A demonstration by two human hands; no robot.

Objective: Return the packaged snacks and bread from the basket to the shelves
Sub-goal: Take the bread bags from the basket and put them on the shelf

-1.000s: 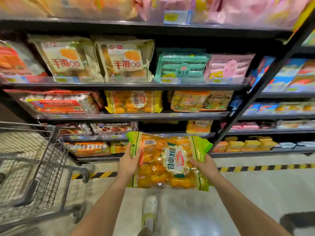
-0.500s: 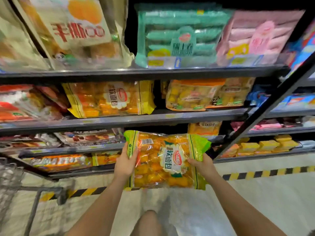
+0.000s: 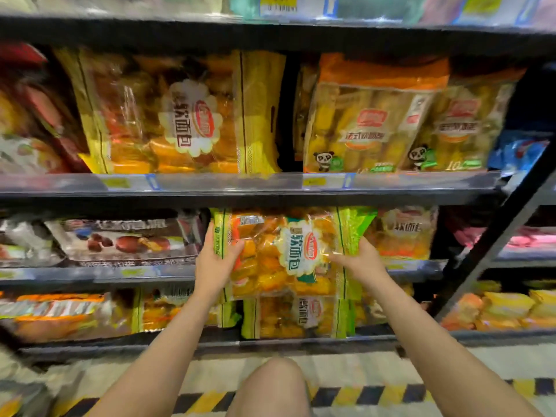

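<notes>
- Head view: centre frame, the left hand [image 3: 215, 263] and right hand [image 3: 359, 260] each clamp a side edge of the green-trimmed bread bag [image 3: 288, 254], likely to keep the floppy pack flat.
- The bag hangs before the middle shelf [image 3: 99, 273], above matching packs [image 3: 298, 317], apparently its slot.

Both bare arms reach up and forward, side by side with a gap between them. The left hand [image 3: 215, 261] is turned palm inward, with its fingers curled tight and its thumb pointing up. The right hand [image 3: 359, 260] faces it from the other side, with its fingers bent and gripping. Both wrists are nearly straight. A bare knee [image 3: 270, 386] sticks up low between the arms.
</notes>
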